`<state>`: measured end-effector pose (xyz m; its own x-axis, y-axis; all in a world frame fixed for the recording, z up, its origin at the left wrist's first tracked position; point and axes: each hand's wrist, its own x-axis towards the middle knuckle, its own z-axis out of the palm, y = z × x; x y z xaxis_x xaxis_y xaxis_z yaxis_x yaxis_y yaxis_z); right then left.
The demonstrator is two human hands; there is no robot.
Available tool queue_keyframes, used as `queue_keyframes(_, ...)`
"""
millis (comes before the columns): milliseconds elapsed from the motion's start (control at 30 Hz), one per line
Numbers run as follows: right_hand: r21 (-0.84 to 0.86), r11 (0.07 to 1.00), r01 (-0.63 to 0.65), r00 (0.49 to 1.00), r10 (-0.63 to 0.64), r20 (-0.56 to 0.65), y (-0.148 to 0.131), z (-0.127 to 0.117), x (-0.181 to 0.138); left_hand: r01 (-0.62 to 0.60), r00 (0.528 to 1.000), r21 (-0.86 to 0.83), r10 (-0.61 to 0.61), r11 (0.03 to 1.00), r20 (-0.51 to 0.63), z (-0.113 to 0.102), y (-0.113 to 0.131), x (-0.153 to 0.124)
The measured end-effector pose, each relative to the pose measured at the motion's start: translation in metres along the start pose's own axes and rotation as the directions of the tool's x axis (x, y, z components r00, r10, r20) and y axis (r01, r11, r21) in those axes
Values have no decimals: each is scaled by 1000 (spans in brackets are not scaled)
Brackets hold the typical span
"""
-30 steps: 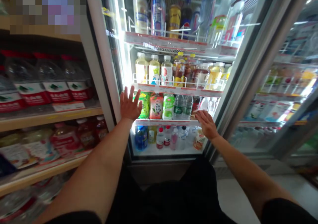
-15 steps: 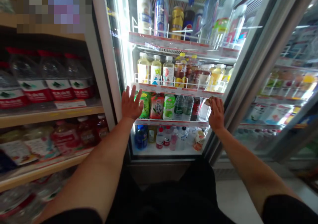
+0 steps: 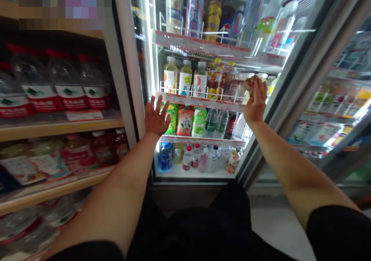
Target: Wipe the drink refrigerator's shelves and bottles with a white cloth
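Observation:
In front of me stands a glass door (image 3: 199,176) of a lit drinks fridge, closed. My left hand (image 3: 157,116) lies with fingers spread against its left part, before a green bottle (image 3: 173,118). On the right side of the glass, my right hand (image 3: 256,100) is closed around a small crumpled brown cloth (image 3: 249,85), pressed at the height of the second shelf. Most of the cloth is hidden by the fingers. Behind the glass are a red-labelled bottle (image 3: 184,122) and a gold can (image 3: 213,19).
A wooden shelf (image 3: 58,129) to my left carries large red-capped water bottles (image 3: 69,87) and juice bottles. To the right is another glass-fronted fridge (image 3: 321,118) with drinks. Grey door frame (image 3: 292,95) runs beside my right hand. Pale floor (image 3: 275,230) shows at lower right.
My right hand has moved up the glass with the cloth, from the third shelf's height to the second's. My left hand stays spread on the door. The view has shifted slightly.

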<state>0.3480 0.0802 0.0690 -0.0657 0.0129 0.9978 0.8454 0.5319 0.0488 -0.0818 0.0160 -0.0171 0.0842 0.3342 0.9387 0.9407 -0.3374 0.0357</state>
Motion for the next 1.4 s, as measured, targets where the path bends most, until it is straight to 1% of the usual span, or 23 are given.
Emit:
queue_keyframes(67, 19, 1000, 0, 1000, 0, 6, -14, 2, 1, -12, 1000, 5, 12, 1000, -4, 1, 0, 0)
queue_keyframes(167, 52, 999, 16, 998, -19, 65, -36, 4, 0, -38, 999, 19, 38, 999, -28, 1, -1, -1)
queue_keyframes(267, 84, 996, 8, 991, -19, 130, -48, 6, 17, -57, 997, 23, 58, 998, -52, 1, -1, -1)
queue_keyframes(367, 107, 994, -17, 989, 0, 150, -58, 11, 39, -51, 998, -4, 51, 999, -43, 1, -1, -1)
queue_keyframes(433, 118, 993, -17, 986, -3, 168, -70, 15, 40, -33, 999, -23, 32, 999, -35, 1, -1, 0)
queue_keyframes(500, 148, 989, 32, 971, -65, 229, -86, 17, 29, -35, 999, -19, 34, 999, -38, 2, -2, 0)
queue_keyframes(567, 198, 973, 119, 935, -177, 307, -100, 19, 15, -57, 997, 7, 58, 998, -48, 1, -2, -1)
queue_keyframes(633, 241, 953, 183, 902, -260, 345, -110, 21, 11, -71, 996, 25, 72, 997, -57, 1, -2, -1)
queue_keyframes(700, 262, 945, 195, 897, -280, 342, -115, 25, 19, -66, 996, 20, 67, 998, -59, 2, -2, -2)
queue_keyframes(800, 263, 951, 162, 923, -241, 301, -121, 33, 36, -57, 997, 5, 58, 998, -49, 2, -2, -2)
queue_keyframes(867, 266, 953, 144, 935, -219, 280, -128, 38, 40, -57, 998, 5, 57, 998, -41, 1, -1, -1)
queue_keyframes(933, 286, 944, 167, 925, -251, 286, -137, 42, 37, -55, 998, 9, 55, 998, -39, 0, 0, -1)
queue_keyframes(1000, 311, 926, 216, 902, -311, 301, -144, 47, 37, -60, 997, 22, 61, 998, -45, -1, 0, -1)
queue_keyframes(1067, 315, 919, 237, 890, -336, 308, -150, 53, 46, -80, 995, 46, 83, 996, -62, -1, 0, -1)
queue_keyframes(1167, 273, 940, 204, 916, -282, 286, -156, 63, 65, -99, 992, 60, 103, 993, -68, 1, -1, -1)
queue_keyframes(1233, 237, 955, 177, 936, -238, 259, -162, 67, 68, -88, 994, 49, 90, 995, -56, 1, -1, -2)
queue_keyframes(1267, 228, 958, 173, 938, -231, 259, -166, 67, 66, -80, 995, 46, 82, 996, -52, 1, 0, -2)
queue_keyframes(1333, 237, 951, 197, 917, -264, 299, -174, 65, 55, -72, 996, 49, 75, 996, -52, 0, 0, -2)
queue_keyframes(1400, 264, 931, 253, 873, -337, 353, -179, 62, 46, -77, 995, 46, 79, 996, -53, -2, 2, -1)
